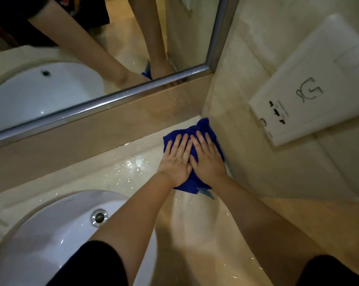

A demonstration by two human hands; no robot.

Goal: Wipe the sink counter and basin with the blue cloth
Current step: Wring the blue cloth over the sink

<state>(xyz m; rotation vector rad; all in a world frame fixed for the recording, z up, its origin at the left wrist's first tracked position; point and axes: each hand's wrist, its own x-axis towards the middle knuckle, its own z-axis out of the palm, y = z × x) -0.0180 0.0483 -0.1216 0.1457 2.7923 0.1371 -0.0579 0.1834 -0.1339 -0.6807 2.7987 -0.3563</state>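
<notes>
The blue cloth [197, 129] lies spread on the wet beige counter [123, 170], pushed into the far right corner where the backsplash meets the side wall. My left hand [177, 159] and my right hand [207, 159] both press flat on the cloth, side by side, fingers stretched toward the corner. Part of the cloth shows beyond my fingertips and below my wrists. The white basin [51, 234] with its chrome drain [99, 217] sits at the lower left, partly hidden by my left forearm.
A mirror [71, 58] with a chrome frame runs above the backsplash [81, 141] and reflects my arms and the basin. A white wall-mounted dispenser [310, 83] sticks out from the right wall [257, 162] above the counter. Water glistens on the counter left of the cloth.
</notes>
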